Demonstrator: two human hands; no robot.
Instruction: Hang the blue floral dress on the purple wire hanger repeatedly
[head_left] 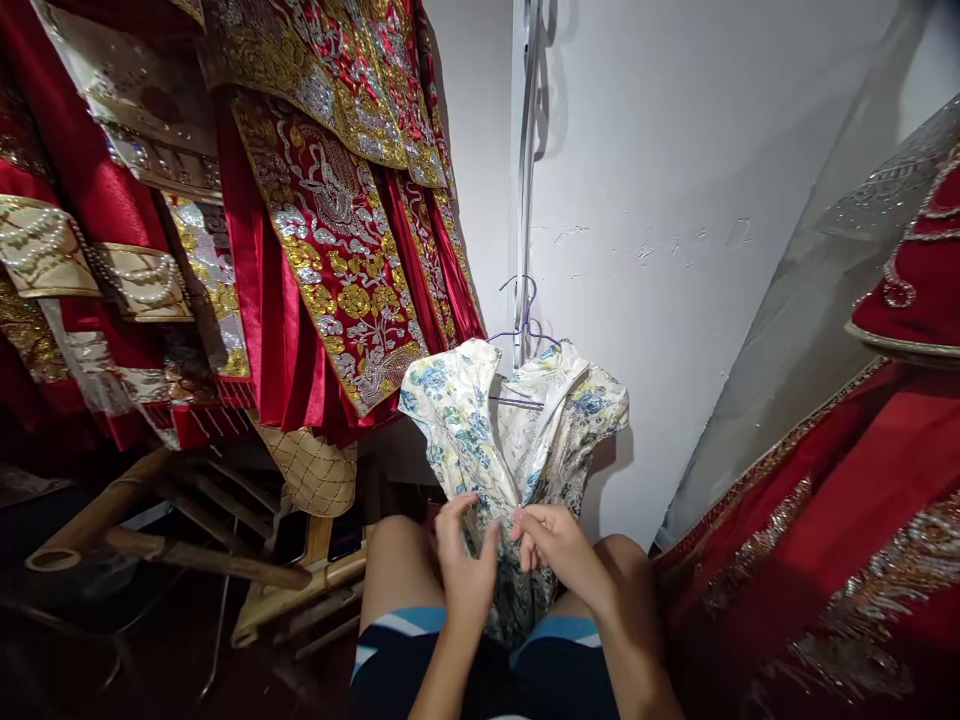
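A white dress [457,410] with a blue, green and yellow floral print hangs on a thin purple hanger [531,330] in front of me. Its neckline gapes in a deep V, and the lower part falls between my knees. At the bottom of the V, my right hand [559,545] pinches the front of the dress between thumb and fingertips. Whether cloth or a small fastener is in that pinch, I cannot tell. My left hand [466,560] is just to the left, thumb and fingers apart, close to the dress front and holding nothing.
Red costumes [337,220] with gold and silver embroidery hang on the left. Below them stands a bamboo frame [210,555]. A white wall [645,170] with a vertical metal rail [527,150] rises ahead. More red embroidered clothing [840,470] fills the right side.
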